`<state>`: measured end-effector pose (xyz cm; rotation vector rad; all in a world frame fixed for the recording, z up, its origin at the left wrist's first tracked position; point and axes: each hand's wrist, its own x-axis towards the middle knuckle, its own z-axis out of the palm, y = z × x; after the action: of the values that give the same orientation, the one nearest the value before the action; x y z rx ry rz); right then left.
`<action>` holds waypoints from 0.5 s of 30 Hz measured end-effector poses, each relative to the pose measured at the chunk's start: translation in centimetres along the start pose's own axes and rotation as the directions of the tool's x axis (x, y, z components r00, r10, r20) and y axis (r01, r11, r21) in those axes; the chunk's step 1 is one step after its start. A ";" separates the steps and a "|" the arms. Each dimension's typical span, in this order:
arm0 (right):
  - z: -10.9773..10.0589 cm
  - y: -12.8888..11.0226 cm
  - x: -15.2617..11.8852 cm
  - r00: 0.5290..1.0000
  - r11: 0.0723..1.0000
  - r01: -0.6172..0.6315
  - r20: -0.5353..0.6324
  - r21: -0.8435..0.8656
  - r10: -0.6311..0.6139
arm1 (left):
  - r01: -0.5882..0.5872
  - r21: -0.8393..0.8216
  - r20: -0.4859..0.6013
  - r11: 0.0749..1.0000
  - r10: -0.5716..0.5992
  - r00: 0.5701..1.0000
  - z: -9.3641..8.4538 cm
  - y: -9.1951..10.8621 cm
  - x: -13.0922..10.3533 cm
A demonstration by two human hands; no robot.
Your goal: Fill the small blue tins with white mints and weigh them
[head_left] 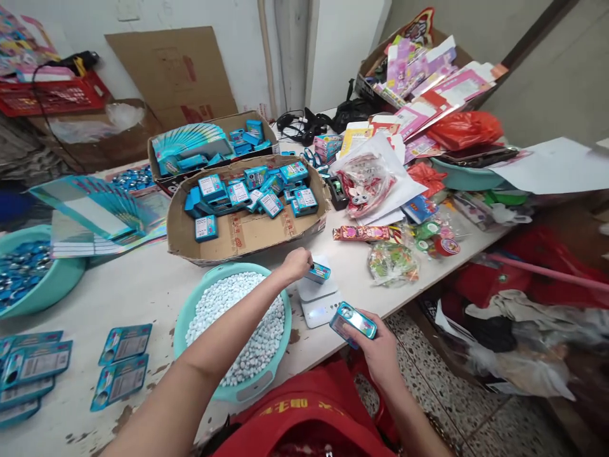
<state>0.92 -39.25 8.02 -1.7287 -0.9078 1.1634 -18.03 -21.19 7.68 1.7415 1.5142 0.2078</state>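
My left hand (297,264) reaches across the bowl with its fingers closed at the near end of a small blue box (318,272). That box rests on the white plate of a small digital scale (318,304), whose display glows. In my right hand (378,352), a blue box (354,319) with a shiny, rounded face is gripped just right of the scale; part of it hides behind the fingers. Under my left forearm stands a turquoise bowl (181,317) full of white pellet-like candies (233,298).
Behind the bowl, a cut-down cardboard box (228,244) holds several blue boxes. Flat blue cartons (121,381) lie at left, near a turquoise basin (66,285) of blue-silver pieces. Wrapped sweets (392,261) and a red packet (361,233) lie to the right.
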 end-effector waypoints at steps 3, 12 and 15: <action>-0.7 0.4 0.3 0.998 1.000 -0.020 -0.060 0.001 0.020 | -0.049 0.053 0.002 0.997 0.049 0.999 0.5 0.1 0.4; -1.6 0.5 1.7 0.995 1.000 -0.018 -0.095 -0.007 0.017 | -0.104 -0.152 -0.120 0.983 0.086 0.989 0.4 -0.2 0.1; -1.5 0.5 1.8 0.995 1.000 -0.026 -0.097 0.014 0.027 | 0.008 -0.454 -0.120 0.891 -0.070 0.990 -0.1 -0.8 -0.5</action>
<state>2.97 -38.22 7.30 -1.7757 -0.8191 1.0904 -18.87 -21.64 7.45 1.3420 1.4498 0.6180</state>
